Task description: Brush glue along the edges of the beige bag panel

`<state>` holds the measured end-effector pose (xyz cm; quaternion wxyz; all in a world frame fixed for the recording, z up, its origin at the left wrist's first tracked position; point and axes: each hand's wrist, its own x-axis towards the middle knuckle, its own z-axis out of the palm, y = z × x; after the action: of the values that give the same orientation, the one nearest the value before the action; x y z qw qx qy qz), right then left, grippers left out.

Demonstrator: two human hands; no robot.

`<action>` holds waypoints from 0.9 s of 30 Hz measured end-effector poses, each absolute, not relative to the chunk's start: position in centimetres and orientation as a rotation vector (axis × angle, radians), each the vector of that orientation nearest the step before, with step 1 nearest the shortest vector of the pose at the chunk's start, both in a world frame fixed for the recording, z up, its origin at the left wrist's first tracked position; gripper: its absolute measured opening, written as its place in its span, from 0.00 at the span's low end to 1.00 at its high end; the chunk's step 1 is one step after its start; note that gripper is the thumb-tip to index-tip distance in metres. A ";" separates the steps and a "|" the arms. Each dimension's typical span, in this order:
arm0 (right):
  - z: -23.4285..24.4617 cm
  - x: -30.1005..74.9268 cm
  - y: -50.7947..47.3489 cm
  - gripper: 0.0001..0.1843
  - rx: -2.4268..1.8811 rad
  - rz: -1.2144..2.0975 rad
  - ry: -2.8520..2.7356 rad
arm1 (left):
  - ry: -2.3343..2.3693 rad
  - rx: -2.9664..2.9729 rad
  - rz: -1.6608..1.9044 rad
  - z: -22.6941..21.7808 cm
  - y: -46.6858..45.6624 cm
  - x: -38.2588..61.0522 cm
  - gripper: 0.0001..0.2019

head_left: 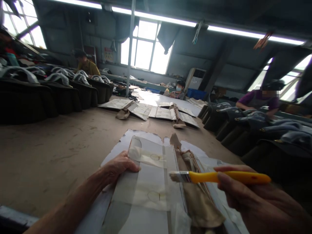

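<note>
My right hand [246, 196] is closed on a yellow-handled brush [219, 177], whose flat bristles point left over a pale flat panel [148, 182]. That panel lies on white paper [207, 161] near the table's front edge. My left hand [118, 167] presses on the panel's left edge, fingers curled over it. A strip of tan fabric [200, 201] runs along the panel's right side, just under the brush.
More flat panels [146, 110] lie spread across the middle of the brown table [48, 152]. Stacks of dark goods [60, 94] line the left side, and others [255, 130] the right. Three people work at the far end and the right.
</note>
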<state>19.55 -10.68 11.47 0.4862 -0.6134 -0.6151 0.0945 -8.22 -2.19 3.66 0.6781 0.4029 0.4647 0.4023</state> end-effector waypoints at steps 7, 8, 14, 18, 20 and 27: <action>12.1 17.3 -6.3 0.14 -1.363 0.151 -1.631 | 1.100 0.839 0.955 3.2 -1.5 -7.1 0.23; 11.9 17.2 -5.8 0.13 -1.353 0.131 -1.643 | 1.103 0.832 0.962 3.1 -1.4 -6.9 0.22; 10.7 16.5 -3.8 0.10 -1.302 0.105 -1.682 | 1.056 0.816 0.963 2.9 -1.1 -6.3 0.23; 10.1 15.7 -2.8 0.08 -1.217 0.061 -1.712 | 1.042 0.832 0.963 3.3 -1.2 -6.3 0.20; 9.8 15.4 -2.4 0.07 -1.158 0.049 -1.738 | 1.051 0.844 0.972 3.4 -1.3 -6.3 0.19; 9.4 15.9 -2.8 0.05 -1.094 0.136 -1.880 | 1.039 0.919 0.970 3.4 -1.4 -6.3 0.18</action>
<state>15.92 -2.80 9.41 0.4629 -0.4449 -0.7647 0.0553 -6.26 -1.36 3.43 0.6629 0.4065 0.4596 0.4292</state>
